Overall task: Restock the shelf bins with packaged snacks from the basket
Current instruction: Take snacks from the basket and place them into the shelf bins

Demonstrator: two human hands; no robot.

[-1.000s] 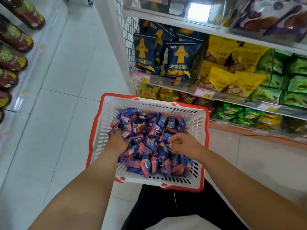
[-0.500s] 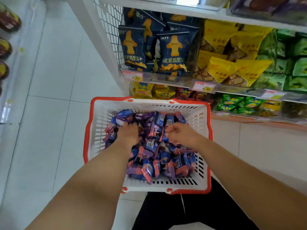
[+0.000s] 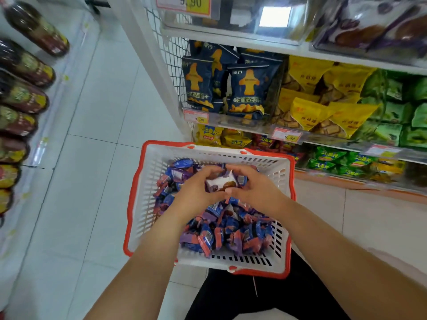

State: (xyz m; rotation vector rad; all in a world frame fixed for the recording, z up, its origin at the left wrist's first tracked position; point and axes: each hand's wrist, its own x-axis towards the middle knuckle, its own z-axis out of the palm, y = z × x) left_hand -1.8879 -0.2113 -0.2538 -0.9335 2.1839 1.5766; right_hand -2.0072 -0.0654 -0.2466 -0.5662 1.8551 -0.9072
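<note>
A white basket with a red rim sits on the floor before me, filled with several small blue, purple and pink snack packets. My left hand and my right hand meet above the pile, fingers curled round a bunch of packets between them; a white one with a brown picture faces up. Clear shelf bins stand behind the basket: one with navy snack bags, one with yellow bags, one with green bags. A top bin looks nearly bare.
Lower shelf bins hold yellow, red and green chip packs. Price tags hang on the shelf edges. A row of dark bottles lines the shelf at left. White tiled floor runs between the two shelves. My dark trousers show below the basket.
Both hands have come together from apart in the pile and lifted a bunch of packets. The view has tilted up, showing the top shelf.
</note>
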